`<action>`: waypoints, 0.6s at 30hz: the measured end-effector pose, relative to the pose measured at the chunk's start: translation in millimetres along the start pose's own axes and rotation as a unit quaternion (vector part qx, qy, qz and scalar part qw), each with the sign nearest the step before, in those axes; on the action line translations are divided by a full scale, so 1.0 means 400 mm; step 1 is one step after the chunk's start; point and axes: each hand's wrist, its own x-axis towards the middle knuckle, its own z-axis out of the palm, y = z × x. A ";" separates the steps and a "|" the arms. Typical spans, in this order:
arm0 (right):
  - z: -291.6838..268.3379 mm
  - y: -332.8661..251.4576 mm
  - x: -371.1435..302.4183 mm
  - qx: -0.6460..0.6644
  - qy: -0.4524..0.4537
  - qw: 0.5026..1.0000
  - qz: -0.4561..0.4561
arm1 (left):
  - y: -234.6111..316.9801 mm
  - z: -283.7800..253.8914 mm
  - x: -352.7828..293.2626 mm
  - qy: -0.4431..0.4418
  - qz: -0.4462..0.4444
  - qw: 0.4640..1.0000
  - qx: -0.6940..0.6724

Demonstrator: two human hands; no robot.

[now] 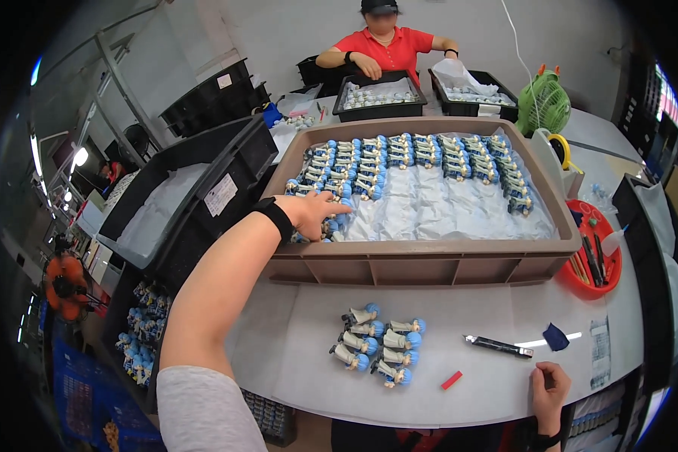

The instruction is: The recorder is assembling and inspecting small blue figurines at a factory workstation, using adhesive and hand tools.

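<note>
My left hand [309, 213] reaches into the near left corner of a brown plastic tray [429, 255]. Its fingers are spread over small blue-haired figurines [323, 170] there, touching them; whether one is pinched underneath is hidden. The figurines lie in columns on white paper [422, 211] along the tray's far side and left end. My right hand [551, 386] rests at the table's near right edge, fingers curled in, with nothing visible in it. Between the tray and me, a small group of loose figurines [369, 328] lies on the white table [301, 377].
A black cutter knife [498, 346], a red block [452, 380] and a dark cloth scrap [556, 337] lie near my right hand. A red basket [610, 279] holds tools. Black crates [241, 162] stand left. Beyond the tray, a co-worker [399, 53] handles black trays beside a green fan [546, 104].
</note>
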 end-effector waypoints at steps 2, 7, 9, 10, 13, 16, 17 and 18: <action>-0.001 0.002 0.000 -0.004 0.004 1.000 -0.003 | -0.006 -0.020 0.000 -0.018 0.010 1.000 0.004; -0.001 0.016 0.002 0.004 0.004 1.000 -0.001 | -0.015 -0.019 0.013 -0.026 0.035 0.999 -0.021; 0.001 0.012 0.002 0.012 0.003 1.000 0.005 | -0.007 0.005 0.018 -0.010 0.028 1.000 -0.004; 0.001 0.012 0.002 0.010 0.005 1.000 0.003 | -0.002 0.012 0.021 0.008 0.022 1.000 0.014; -0.001 0.012 0.001 0.001 0.007 1.000 -0.001 | 0.017 -0.003 0.018 -0.008 0.005 1.000 0.019; -0.003 0.014 0.002 -0.003 0.005 1.000 -0.006 | 0.038 -0.014 0.014 -0.010 -0.008 1.000 0.028; -0.003 0.016 0.002 0.000 0.001 1.000 -0.008 | 0.043 -0.015 0.013 -0.010 -0.018 0.999 0.034; -0.002 0.017 0.003 0.000 0.002 1.000 -0.008 | 0.042 -0.013 0.015 -0.009 -0.017 0.999 0.034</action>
